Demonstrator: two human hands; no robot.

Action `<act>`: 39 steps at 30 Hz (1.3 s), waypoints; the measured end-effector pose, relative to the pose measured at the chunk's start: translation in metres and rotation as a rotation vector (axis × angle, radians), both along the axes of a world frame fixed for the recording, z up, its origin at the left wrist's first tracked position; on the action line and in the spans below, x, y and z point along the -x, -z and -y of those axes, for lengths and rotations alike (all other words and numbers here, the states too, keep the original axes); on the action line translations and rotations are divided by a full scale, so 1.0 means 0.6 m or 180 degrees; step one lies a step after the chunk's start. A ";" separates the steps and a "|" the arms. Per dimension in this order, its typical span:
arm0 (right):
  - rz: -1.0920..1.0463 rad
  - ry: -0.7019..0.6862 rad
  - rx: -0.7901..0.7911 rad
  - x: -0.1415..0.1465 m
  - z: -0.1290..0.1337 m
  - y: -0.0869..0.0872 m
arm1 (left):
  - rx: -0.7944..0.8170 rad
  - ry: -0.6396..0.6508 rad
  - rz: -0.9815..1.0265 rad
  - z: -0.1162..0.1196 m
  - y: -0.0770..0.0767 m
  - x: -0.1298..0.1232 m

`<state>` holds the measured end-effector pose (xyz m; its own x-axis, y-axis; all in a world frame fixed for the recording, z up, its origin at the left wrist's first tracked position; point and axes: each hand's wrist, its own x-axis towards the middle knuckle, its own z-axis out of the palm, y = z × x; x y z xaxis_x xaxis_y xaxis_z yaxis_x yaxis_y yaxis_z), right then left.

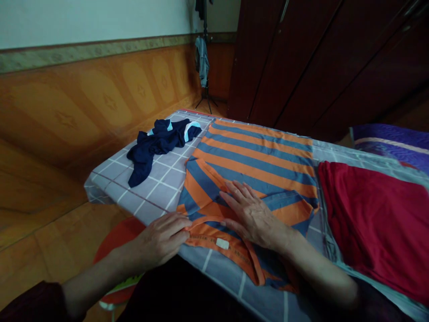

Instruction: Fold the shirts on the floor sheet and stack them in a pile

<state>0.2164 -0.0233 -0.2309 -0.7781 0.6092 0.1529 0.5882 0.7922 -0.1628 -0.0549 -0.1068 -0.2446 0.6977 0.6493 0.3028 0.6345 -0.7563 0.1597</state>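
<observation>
An orange and blue-grey striped T-shirt [254, 156] lies spread on the checked cloth [161, 188], its neckline toward me and its sleeves folded inward. At the left end of the collar, my left hand [166, 235] has its fingers closed on the shirt's edge. My right hand [253, 214] lies flat over the middle of the shirt, fingers stretched out, just above the neckline. A small white label [222, 243] shows inside the collar. Part of the right side of the shirt is hidden under my right forearm.
A crumpled navy garment [157, 145] lies at the left. Red folded cloth [375, 223] sits on the right, with a purple cover [395, 143] behind it. An orange stool [117, 237] stands below the left edge. Beyond are a clothes stand [205, 62] and a dark wardrobe [301, 58].
</observation>
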 end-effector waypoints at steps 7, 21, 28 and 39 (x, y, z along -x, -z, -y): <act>0.0017 -0.0188 -0.0259 -0.059 0.130 -0.039 | 0.0424 -0.0245 0.0438 0.000 -0.001 0.004; -0.0220 0.0416 -0.0269 -0.100 0.210 0.004 | 0.0678 0.0126 0.0398 -0.007 -0.037 0.001; -0.0008 0.1178 -0.0381 -0.114 0.217 0.033 | 0.0013 0.0455 0.0164 -0.082 -0.035 -0.028; 0.0176 0.1721 -0.0539 -0.091 0.286 0.045 | 0.0334 0.1767 -0.0577 -0.146 -0.048 -0.224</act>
